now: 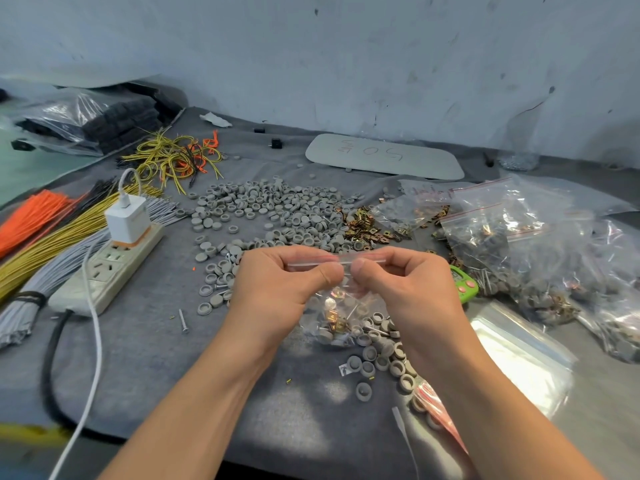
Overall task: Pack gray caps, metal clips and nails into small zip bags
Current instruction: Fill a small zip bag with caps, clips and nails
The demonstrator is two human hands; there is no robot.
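Observation:
A small clear zip bag (341, 313) hangs in front of me above the table, holding gray caps, a brass clip and a nail. My left hand (277, 289) pinches the left part of its zip strip. My right hand (405, 289) pinches the right part, thumbs nearly meeting at the middle. A wide heap of loose gray caps (273, 213) lies behind my hands. Brass metal clips (363, 226) sit at the heap's right edge. More gray caps (377, 355) lie under the bag. One loose nail (183, 320) lies to the left.
Filled zip bags (519, 244) pile up at the right, with flat unfilled bags (519, 355) nearer me. A power strip (110, 268) with a white charger (128, 220) and bundled wires (52, 237) fill the left. A green timer (464, 282) sits beside my right hand.

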